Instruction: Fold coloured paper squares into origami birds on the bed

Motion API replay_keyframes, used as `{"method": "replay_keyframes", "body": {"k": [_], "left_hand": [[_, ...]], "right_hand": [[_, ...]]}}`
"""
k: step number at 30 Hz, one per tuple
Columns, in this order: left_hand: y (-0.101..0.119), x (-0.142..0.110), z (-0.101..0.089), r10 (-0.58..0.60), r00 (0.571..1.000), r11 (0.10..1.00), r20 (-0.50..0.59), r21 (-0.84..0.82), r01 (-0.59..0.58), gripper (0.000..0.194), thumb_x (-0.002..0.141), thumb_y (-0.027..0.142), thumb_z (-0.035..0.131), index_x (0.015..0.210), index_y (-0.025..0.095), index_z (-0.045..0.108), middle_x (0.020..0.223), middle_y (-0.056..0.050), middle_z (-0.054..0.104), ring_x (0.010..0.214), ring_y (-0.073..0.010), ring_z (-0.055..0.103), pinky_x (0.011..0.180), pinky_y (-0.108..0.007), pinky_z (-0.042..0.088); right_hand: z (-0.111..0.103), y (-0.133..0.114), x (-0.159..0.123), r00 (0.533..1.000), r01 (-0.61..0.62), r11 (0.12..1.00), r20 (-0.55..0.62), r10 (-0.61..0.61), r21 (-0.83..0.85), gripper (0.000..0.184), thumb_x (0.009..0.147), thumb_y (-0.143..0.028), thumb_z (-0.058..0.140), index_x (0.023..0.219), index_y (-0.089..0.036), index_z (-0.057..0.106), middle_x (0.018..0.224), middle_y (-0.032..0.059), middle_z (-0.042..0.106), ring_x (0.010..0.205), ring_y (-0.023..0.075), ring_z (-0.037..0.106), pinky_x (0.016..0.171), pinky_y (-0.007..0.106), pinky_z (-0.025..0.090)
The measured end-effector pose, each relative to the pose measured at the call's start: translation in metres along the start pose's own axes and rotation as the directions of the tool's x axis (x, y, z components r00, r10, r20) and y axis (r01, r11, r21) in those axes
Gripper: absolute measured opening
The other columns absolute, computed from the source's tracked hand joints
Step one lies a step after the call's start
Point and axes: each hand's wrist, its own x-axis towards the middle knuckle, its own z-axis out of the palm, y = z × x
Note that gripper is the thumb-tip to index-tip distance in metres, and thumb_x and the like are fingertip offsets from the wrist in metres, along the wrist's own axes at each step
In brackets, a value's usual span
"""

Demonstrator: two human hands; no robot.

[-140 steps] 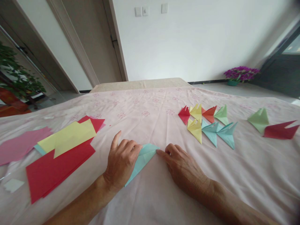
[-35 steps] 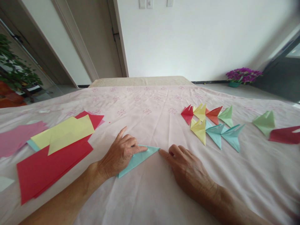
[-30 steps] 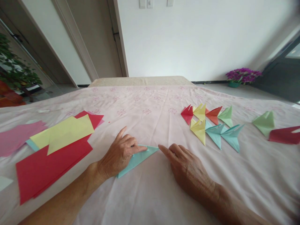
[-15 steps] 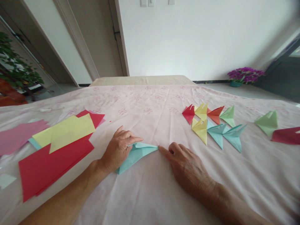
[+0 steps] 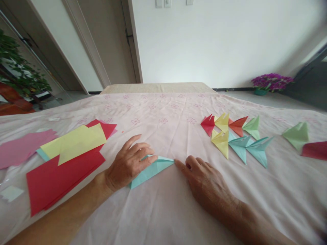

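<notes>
A light blue sheet of folded paper [image 5: 152, 172] lies on the cloth between my hands, its narrow point to the right. Over its left part is my left hand [image 5: 131, 160], open, with fingers spread and the thumb across the upper folded edge. That hand covers the paper's left end. My right hand [image 5: 204, 177] holds down the pointed right tip with its stretched index finger. Its other fingers are curled in, and the thumb is hidden.
Red sheets [image 5: 63, 180], yellow sheets [image 5: 83, 141] and pink paper [image 5: 28, 146] lie to the left. On the right are several folded paper shapes, among them a yellow one [image 5: 221, 143], a blue one [image 5: 259, 149] and a green one [image 5: 297, 134]. A patterned tablecloth [image 5: 163, 109] covers the table.
My left hand's fingers have lifted and spread, and its thumb has moved down over the paper. The right index finger stays at the tip. The view has shifted slightly.
</notes>
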Motion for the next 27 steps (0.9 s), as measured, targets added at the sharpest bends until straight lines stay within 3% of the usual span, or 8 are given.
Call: {"method": "replay_keyframes", "body": {"k": [5, 13, 20, 27], "left_hand": [[0.001, -0.003, 0.010, -0.018, 1.000, 0.999, 0.020, 0.039, 0.017, 0.021, 0.088, 0.009, 0.054, 0.098, 0.022, 0.066, 0.084, 0.000, 0.066, 0.084, -0.0150, 0.058, 0.099, -0.042, 0.043], [0.002, -0.005, 0.018, -0.040, 0.993, 0.999, 0.108, 0.035, 0.037, 0.022, 0.091, 0.012, 0.050, 0.103, 0.021, 0.066, 0.084, -0.002, 0.064, 0.085, -0.0171, 0.056, 0.095, -0.041, 0.044], [0.002, -0.004, 0.014, -0.050, 0.997, 0.999, 0.059, 0.010, 0.049, 0.024, 0.091, 0.010, 0.049, 0.101, 0.021, 0.067, 0.085, -0.001, 0.066, 0.083, -0.0157, 0.059, 0.098, -0.043, 0.043], [-0.003, -0.013, 0.017, -0.061, 0.996, 0.998, 0.072, 0.023, 0.060, 0.025, 0.093, 0.010, 0.047, 0.108, 0.017, 0.066, 0.099, -0.004, 0.071, 0.106, -0.0216, 0.060, 0.107, -0.050, 0.037]], "right_hand": [[0.002, 0.001, -0.001, 1.000, 0.004, 1.000, -0.023, -0.004, 0.005, 0.042, 0.086, -0.009, 0.047, 0.124, -0.025, 0.051, 0.090, 0.0033, 0.054, 0.076, 0.0174, 0.046, 0.063, 0.030, 0.030], [0.003, 0.001, -0.002, 1.000, 0.010, 0.999, -0.028, -0.009, 0.030, 0.046, 0.085, -0.004, 0.042, 0.126, -0.025, 0.050, 0.093, 0.0047, 0.053, 0.077, 0.0187, 0.046, 0.065, 0.031, 0.032], [0.000, 0.002, -0.001, 1.000, 0.016, 0.999, -0.016, -0.015, 0.031, 0.046, 0.086, -0.004, 0.042, 0.124, -0.026, 0.052, 0.093, 0.0042, 0.052, 0.076, 0.0180, 0.046, 0.064, 0.030, 0.031], [0.001, 0.001, 0.000, 1.000, 0.020, 1.000, -0.024, -0.019, 0.021, 0.037, 0.088, -0.009, 0.047, 0.120, -0.026, 0.053, 0.088, 0.0024, 0.052, 0.074, 0.0169, 0.045, 0.062, 0.030, 0.028]]}}
